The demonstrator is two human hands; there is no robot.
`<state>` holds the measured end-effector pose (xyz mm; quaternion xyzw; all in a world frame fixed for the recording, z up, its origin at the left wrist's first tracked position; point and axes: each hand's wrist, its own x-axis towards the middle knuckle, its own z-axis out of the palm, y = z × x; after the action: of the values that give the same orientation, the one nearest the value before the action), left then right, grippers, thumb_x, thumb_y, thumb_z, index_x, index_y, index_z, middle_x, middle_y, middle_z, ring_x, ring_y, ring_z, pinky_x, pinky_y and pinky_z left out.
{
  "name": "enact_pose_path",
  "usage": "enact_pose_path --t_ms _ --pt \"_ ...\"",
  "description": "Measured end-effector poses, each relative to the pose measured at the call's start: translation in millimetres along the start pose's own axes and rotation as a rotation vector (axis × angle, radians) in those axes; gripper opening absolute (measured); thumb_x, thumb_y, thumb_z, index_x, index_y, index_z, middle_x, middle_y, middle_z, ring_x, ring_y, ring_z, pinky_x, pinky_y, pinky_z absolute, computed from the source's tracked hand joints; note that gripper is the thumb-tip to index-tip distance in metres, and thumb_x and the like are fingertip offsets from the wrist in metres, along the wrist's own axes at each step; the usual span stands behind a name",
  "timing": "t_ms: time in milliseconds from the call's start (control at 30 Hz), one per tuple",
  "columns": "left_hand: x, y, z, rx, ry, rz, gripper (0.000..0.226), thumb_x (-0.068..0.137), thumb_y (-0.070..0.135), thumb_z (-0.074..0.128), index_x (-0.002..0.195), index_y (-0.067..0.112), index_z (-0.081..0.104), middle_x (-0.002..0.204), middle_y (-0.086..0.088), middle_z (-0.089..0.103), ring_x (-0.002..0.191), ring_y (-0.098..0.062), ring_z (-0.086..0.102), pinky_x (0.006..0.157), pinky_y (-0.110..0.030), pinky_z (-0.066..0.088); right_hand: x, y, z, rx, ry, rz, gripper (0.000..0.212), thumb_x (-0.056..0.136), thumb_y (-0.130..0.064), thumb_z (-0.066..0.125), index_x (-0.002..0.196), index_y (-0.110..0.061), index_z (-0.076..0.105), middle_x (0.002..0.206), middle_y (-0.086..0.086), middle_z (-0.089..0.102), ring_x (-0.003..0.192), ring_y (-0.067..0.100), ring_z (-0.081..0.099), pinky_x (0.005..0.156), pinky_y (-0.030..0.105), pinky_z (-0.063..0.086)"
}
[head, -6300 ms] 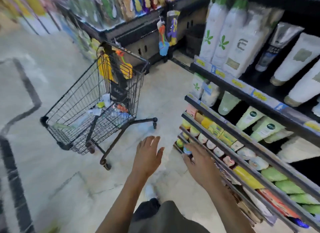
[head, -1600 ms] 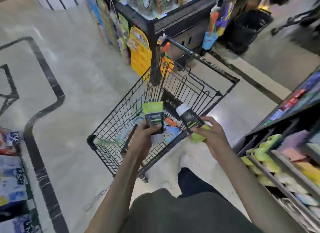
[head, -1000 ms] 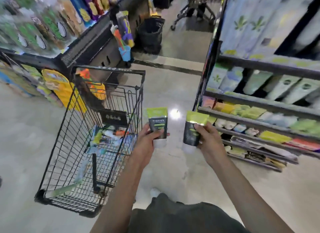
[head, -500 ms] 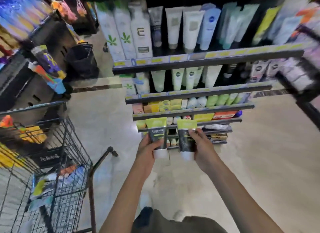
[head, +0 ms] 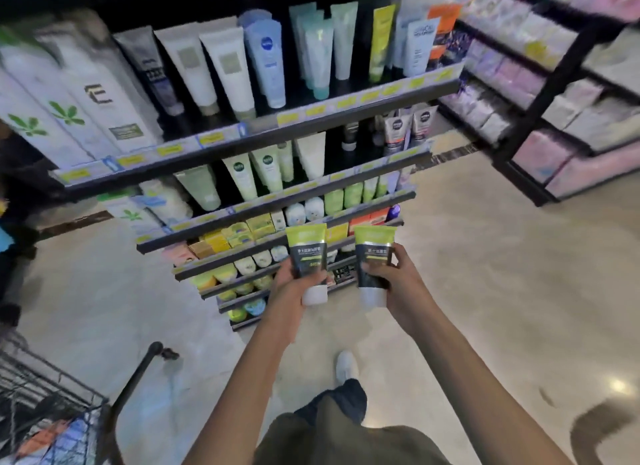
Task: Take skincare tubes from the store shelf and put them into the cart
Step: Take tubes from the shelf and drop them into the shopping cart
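Each of my hands holds a skincare tube with a green top, a dark body and a white cap pointing down. My left hand [head: 289, 286] grips the left tube [head: 308, 253]; my right hand [head: 398, 277] grips the right tube [head: 374, 253]. Both tubes are upright, side by side, held out in front of the store shelf [head: 263, 132], which carries rows of white, green and blue tubes. Only a corner of the black wire cart [head: 52, 405] shows, at the bottom left, with several packets inside.
A second shelf unit [head: 540, 94] with pink and white packs stands at the right. Pale tiled floor [head: 502, 274] spreads between the shelves. My shoe [head: 346, 364] is on the floor below my hands. A dark floor mark [head: 602, 426] lies at the bottom right.
My view has swung right, away from the cart and onto the shelf. Both hands have kept their tubes upright in front of me; the cart has slid to the frame's bottom left corner.
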<state>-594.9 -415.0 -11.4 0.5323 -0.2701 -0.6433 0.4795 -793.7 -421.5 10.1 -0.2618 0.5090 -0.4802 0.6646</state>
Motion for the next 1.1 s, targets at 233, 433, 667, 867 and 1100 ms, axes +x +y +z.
enact_pose_path --t_ms 233,433,667,867,1100 --pt "70.5 12.4 54.8 0.012 -0.053 -0.026 0.067 0.065 0.011 0.09 0.126 0.016 0.062 0.116 -0.014 0.074 0.116 -0.036 0.067 0.107 -0.068 0.042 54.0 -48.3 -33.4 -0.05 0.026 0.004 0.049 0.082 0.003 0.075 0.124 -0.018 0.06 0.119 0.021 0.071 0.102 0.039 0.07 0.086 0.052 0.056" --pt "124.0 30.5 99.3 0.077 -0.057 0.022 0.058 0.071 0.023 0.089 0.123 0.024 0.064 0.116 -0.002 0.075 0.114 -0.027 0.068 0.108 -0.062 0.043 100.9 -82.7 -53.0 -0.027 0.005 -0.006 0.044 0.085 0.005 0.071 0.12 -0.02 0.062 0.112 0.015 0.075 0.096 0.032 0.073 0.085 0.051 0.057" --pt "192.5 44.8 145.0 0.103 0.045 0.077 0.046 0.08 0.008 0.083 0.122 0.011 0.064 0.113 -0.01 0.076 0.11 -0.024 0.071 0.109 -0.047 0.047 147.0 -113.6 -82.2 -0.039 -0.038 0.022 0.046 0.085 0.006 0.07 0.125 -0.015 0.06 0.116 0.018 0.073 0.097 0.034 0.072 0.083 0.047 0.058" --pt "243.1 56.4 176.1 0.104 0.172 0.069 0.08 0.072 0.018 0.09 0.142 0.01 0.052 0.13 -0.003 0.069 0.118 -0.017 0.066 0.11 -0.044 0.048 189.8 -136.5 -107.7 -0.053 -0.074 0.061 0.053 0.082 0.003 0.074 0.13 -0.013 0.058 0.122 0.021 0.07 0.103 0.036 0.07 0.092 0.054 0.055" --pt "288.8 69.6 216.0 0.215 0.358 0.125 0.043 0.08 0.01 0.085 0.114 0.013 0.06 0.112 -0.001 0.072 0.104 -0.016 0.068 0.101 -0.038 0.053 216.6 -174.6 -141.5 -0.129 -0.195 0.113 0.047 0.088 0.004 0.068 0.131 -0.012 0.057 0.111 0.016 0.074 0.096 0.033 0.073 0.075 0.042 0.058"
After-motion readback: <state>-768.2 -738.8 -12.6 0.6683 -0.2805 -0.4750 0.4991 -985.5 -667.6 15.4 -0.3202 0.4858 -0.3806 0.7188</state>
